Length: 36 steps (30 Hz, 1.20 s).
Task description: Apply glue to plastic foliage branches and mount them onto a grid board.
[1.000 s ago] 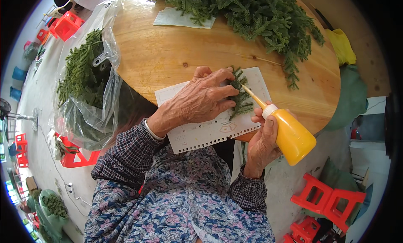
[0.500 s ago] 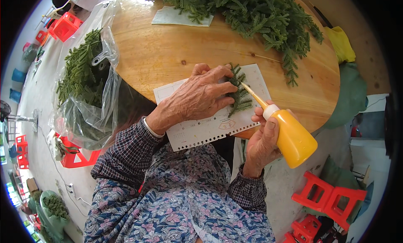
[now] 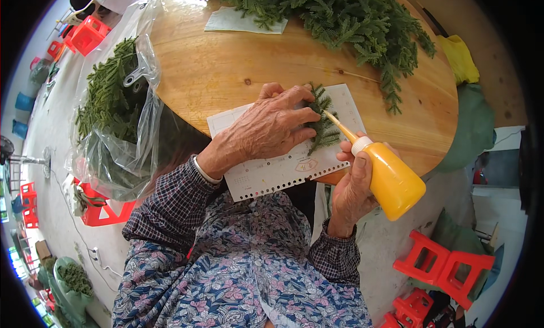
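Observation:
My right hand [image 3: 357, 183] is wrapped around a yellow squeeze bottle [image 3: 396, 183] with a white collar and a long, thin nozzle. The bottle tilts so that its nozzle tip meets a small green fir sprig [image 3: 324, 132]; whether anything flows out is too small to tell. Bent over the sprig's left side, my left hand [image 3: 275, 121] holds it against a white calendar sheet [image 3: 263, 178] with punched holes along its near edge. Part of the sprig is hidden under those fingers. The sheet lies at the near edge of the round wooden table [image 3: 192, 73].
A large heap of fir branches [image 3: 362, 22] covers the table's far side, beside a pale folded cloth [image 3: 238, 20]. On the left stands a clear plastic bag [image 3: 127, 163] of more greenery. Red stools [image 3: 422, 257] are at the lower right, and a yellow cloth [image 3: 460, 58] hangs at the right.
My right hand and the bottle have shifted slightly up and left, the nozzle staying at the sprig. My left hand keeps nearly the same place.

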Available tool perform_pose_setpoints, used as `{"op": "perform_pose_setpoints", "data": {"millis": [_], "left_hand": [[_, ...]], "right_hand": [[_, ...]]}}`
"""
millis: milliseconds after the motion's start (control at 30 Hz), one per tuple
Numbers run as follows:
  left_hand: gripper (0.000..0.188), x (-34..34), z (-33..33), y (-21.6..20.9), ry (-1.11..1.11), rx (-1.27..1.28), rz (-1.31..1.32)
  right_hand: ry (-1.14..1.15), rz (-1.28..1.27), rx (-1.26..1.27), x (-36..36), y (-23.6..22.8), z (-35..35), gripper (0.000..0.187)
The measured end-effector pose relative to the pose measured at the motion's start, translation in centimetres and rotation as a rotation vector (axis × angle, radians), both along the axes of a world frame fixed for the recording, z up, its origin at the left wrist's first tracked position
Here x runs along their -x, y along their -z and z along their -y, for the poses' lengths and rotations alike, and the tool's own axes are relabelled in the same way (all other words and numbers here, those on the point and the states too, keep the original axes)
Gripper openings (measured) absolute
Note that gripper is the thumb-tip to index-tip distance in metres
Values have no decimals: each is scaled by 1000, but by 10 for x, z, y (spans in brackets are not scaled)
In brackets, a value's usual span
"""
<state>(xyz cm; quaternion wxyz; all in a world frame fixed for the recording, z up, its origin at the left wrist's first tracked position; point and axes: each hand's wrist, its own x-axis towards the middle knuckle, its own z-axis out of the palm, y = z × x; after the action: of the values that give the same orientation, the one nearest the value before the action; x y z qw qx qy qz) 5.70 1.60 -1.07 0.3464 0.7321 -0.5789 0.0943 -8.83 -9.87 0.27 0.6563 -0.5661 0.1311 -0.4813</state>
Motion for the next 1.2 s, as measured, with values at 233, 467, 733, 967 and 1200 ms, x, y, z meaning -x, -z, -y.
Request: {"op": "perform_pose_setpoints", "data": {"millis": [233,467,733,967,1200], "left_hand": [[20,0,1,1,5,5,-4],[18,-2,3,5,18,68,38],[17,0,2,4,1,45,54],[17,-1,3,3,-4,52,85],[18,0,3,4,4,69,86]], "right_hand": [[17,-22,22,3,-2,-1,45],[6,2,-23,8,-2,-1,45],[17,5,-35,8,-1,-2,44],[22,6,-12,13,0,-2,44],[36,7,27,16,1,-1,44]]}}
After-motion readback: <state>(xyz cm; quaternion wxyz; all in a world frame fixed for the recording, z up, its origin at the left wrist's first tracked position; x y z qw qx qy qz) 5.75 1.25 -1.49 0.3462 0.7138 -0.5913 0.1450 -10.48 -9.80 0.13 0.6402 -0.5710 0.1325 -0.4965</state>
